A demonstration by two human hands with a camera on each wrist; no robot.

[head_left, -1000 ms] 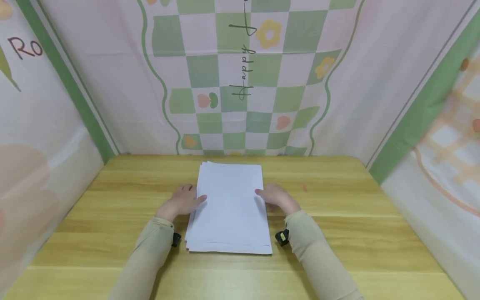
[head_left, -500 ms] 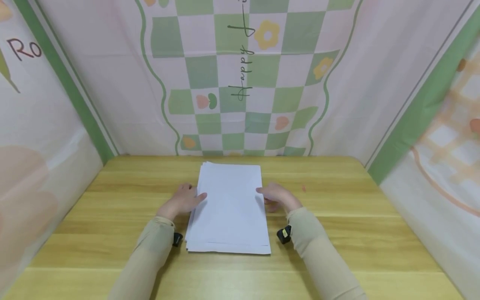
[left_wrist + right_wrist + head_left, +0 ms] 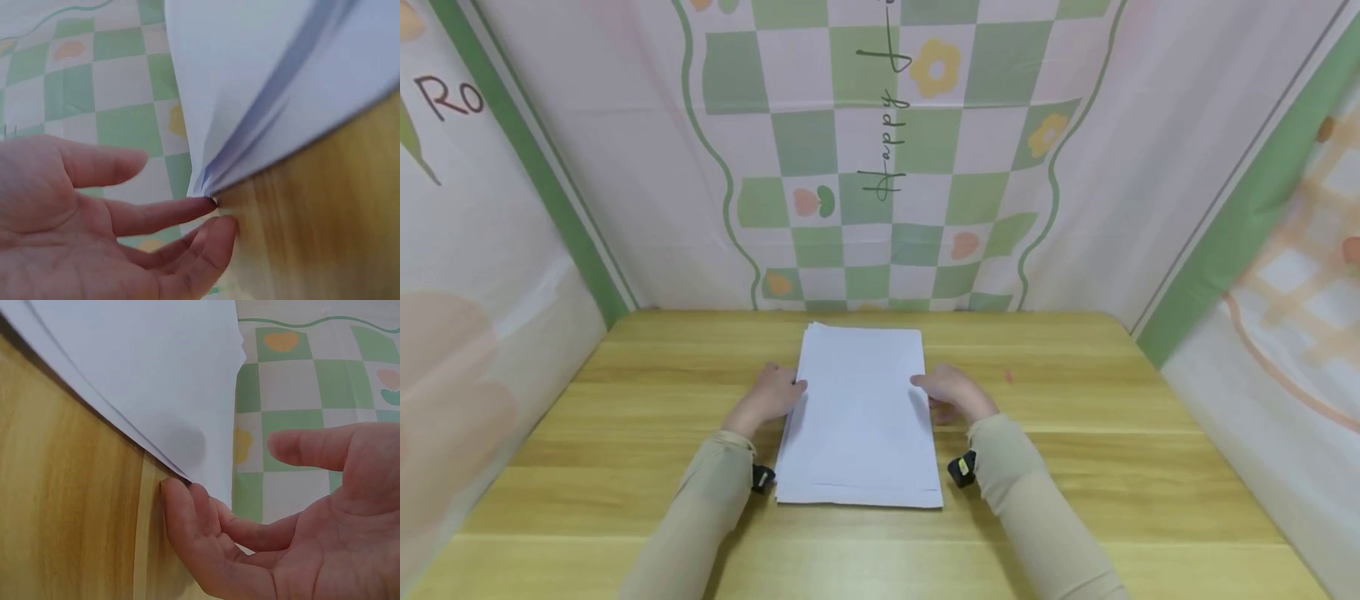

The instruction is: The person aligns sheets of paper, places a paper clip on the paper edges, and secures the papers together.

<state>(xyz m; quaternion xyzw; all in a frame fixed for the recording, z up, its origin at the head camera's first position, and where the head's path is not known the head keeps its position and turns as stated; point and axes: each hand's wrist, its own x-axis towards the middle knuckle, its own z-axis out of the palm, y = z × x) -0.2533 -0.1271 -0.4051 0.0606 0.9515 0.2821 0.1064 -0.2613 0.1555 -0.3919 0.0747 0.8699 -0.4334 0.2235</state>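
Note:
A stack of white paper sheets [image 3: 861, 417] lies flat on the wooden table, its sheets slightly uneven at the far left corner and near edge. My left hand [image 3: 769, 393] is at the stack's left side; in the left wrist view its index fingertip [image 3: 203, 205] touches the paper edge while the thumb [image 3: 112, 165] is lifted off the sheets. At the right side is my right hand [image 3: 953, 392]. Its bent fingers [image 3: 187, 519] press against the sheet edges in the right wrist view, and its thumb [image 3: 306, 447] hovers above, apart from the paper. Neither hand grips the stack.
The wooden table [image 3: 1075, 483] extends around the stack on all sides. Behind it hangs a green-and-white checkered cloth [image 3: 925, 142], with printed cloths [image 3: 482, 350] along both sides. Black wrist cameras [image 3: 962, 468] sit under the sleeves.
My left hand has shifted slightly right and its thumb shows less over the paper. The sheets jutting out on the left have moved inward, so that side is more even. The right hand stays nearly in place.

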